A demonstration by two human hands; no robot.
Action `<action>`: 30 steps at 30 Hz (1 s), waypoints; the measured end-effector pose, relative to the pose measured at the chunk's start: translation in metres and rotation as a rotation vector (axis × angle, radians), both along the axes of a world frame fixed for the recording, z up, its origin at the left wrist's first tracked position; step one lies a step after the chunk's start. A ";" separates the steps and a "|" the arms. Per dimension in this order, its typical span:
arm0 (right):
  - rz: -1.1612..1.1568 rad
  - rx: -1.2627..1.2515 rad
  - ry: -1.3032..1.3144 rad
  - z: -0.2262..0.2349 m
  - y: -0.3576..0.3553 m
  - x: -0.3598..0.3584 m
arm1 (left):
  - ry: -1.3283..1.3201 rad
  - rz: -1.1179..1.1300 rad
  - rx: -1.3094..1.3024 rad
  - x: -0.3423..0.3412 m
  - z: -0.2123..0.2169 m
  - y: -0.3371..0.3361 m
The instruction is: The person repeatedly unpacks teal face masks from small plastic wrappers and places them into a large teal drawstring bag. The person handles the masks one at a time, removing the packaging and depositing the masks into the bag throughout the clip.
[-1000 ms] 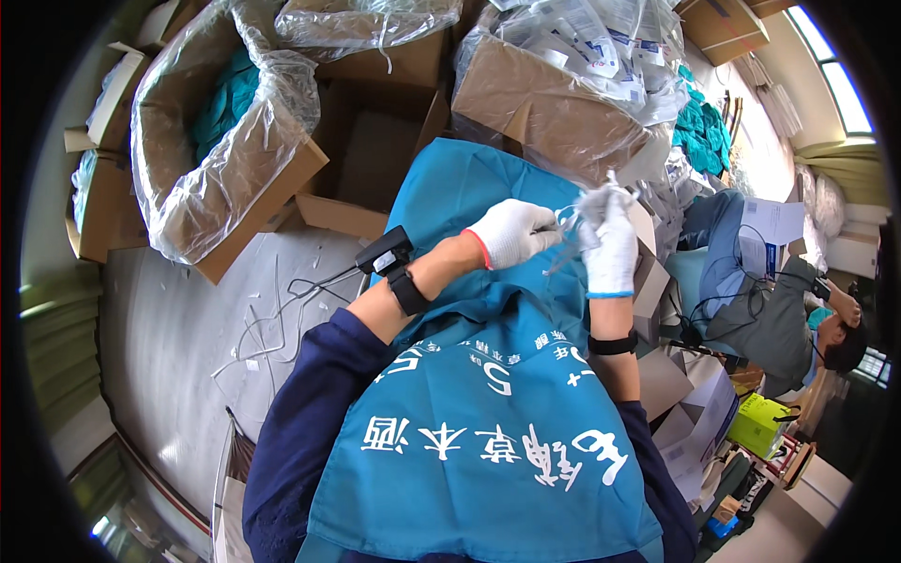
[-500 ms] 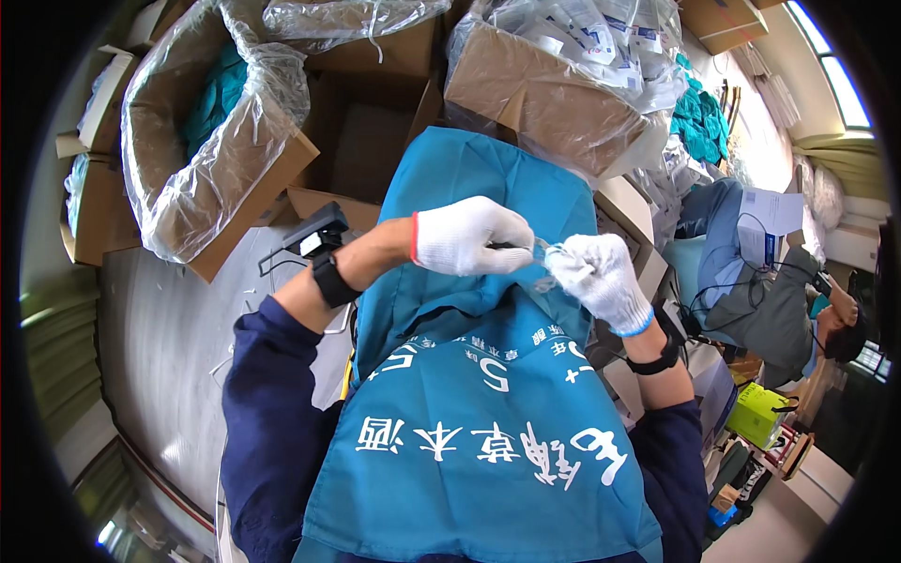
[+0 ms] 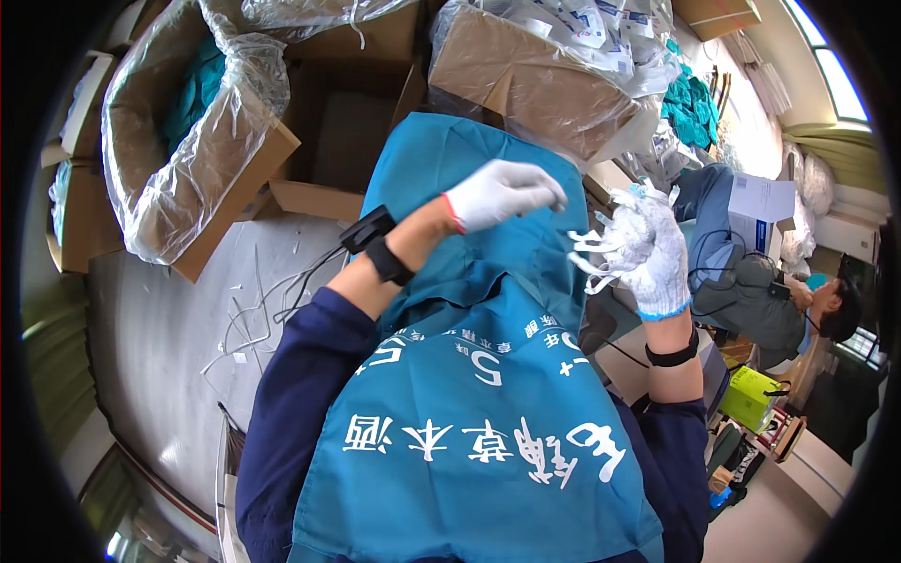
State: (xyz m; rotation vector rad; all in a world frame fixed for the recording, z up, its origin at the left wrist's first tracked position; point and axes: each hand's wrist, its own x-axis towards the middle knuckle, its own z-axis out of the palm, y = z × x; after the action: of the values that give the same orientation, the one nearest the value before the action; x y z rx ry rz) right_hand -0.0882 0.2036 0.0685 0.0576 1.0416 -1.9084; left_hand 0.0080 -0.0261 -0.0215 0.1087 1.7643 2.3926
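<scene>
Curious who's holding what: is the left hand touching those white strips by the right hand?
Apart. The head view shows blue apron between left hand and white strips.

Daylight is strongest at the far right, where the window [image 3: 831, 61] glares white and the strip of floor [image 3: 754, 98] near it looks washed out. The left side is dimmer, the curtain [image 3: 56, 366] there sinking into shade. Glints streak the clear plastic liner [image 3: 211, 188] at far left, while the open carton [image 3: 343, 127] beside it is deeply shadowed inside. Even light falls on the apron [image 3: 441, 497] — soft shading marks its folds — and the white-gloved left hand [image 3: 507, 195] stands out bright. Straight edges bow toward the rim, and black rings the round view.
</scene>
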 end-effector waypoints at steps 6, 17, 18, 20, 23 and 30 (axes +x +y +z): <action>0.046 -0.022 -0.037 -0.007 0.003 0.000 | 0.008 -0.291 -0.117 0.012 0.004 0.028; 0.001 -0.087 -0.053 -0.015 -0.001 -0.011 | -0.037 -0.271 -0.280 0.030 0.009 0.031; 0.013 -0.108 -0.032 -0.014 0.005 -0.021 | -0.043 -0.256 -0.334 0.034 0.011 0.027; 0.018 -0.110 0.039 -0.019 0.021 -0.041 | -0.050 -0.239 -0.359 0.039 0.015 0.016; 0.103 0.286 0.742 -0.022 0.007 -0.024 | -0.040 -0.161 -0.362 0.044 0.023 0.001; 0.245 0.444 1.706 -0.065 -0.019 -0.002 | -0.098 -0.029 -0.161 0.034 0.055 0.015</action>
State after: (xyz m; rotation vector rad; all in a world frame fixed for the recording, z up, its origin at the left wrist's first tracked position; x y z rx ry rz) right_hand -0.0902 0.1847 0.0033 -1.5758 2.3252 -1.1373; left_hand 0.0421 -0.0111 0.0336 -0.0038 1.8873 2.1861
